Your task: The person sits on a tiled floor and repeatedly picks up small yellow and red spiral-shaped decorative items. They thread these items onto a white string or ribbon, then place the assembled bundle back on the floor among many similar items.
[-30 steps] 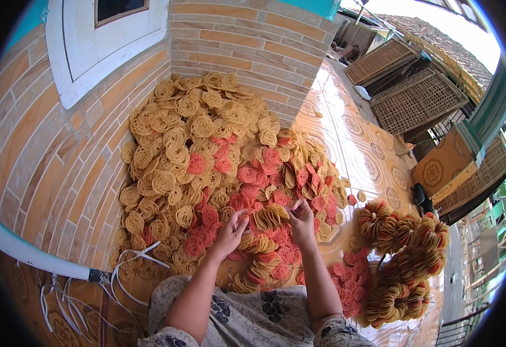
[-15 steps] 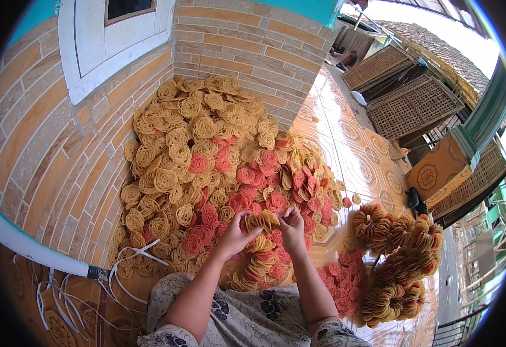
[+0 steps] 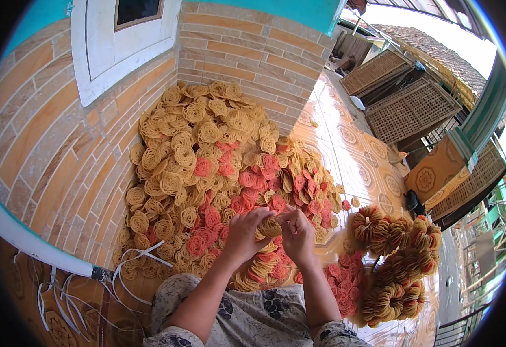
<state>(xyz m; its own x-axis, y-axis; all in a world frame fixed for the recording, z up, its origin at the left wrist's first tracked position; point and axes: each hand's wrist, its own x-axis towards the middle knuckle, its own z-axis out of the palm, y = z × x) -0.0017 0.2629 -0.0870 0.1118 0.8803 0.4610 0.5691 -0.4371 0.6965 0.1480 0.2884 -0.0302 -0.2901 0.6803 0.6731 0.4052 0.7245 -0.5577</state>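
Above my lap, my left hand [image 3: 246,236] is closed round a few yellow, swirled cracker discs [image 3: 269,227], the front one showing its flat face. Close against their right side, my right hand [image 3: 299,237] has its fingers pinched together; what is between them is too small to make out. Below both hands a strung stack of crackers [image 3: 261,267], yellow with some red, hangs down to my lap. In front spreads a big heap of loose yellow crackers [image 3: 172,183], with red crackers [image 3: 254,179] mixed in toward its right side.
Finished-looking rings of strung crackers [image 3: 400,263] lie on the tiles at my right, beside a small pile of red crackers [image 3: 345,283]. White plastic strips [image 3: 140,253] lie to the left by a low ledge [image 3: 39,246]. A tiled wall [image 3: 230,40] backs the heap; woven racks [image 3: 412,110] stand far right.
My left hand has rolled over the crackers, which turned from edge-on to face-on. My right hand has come in closer, its fingers now curled more tightly. The view has shifted slightly.
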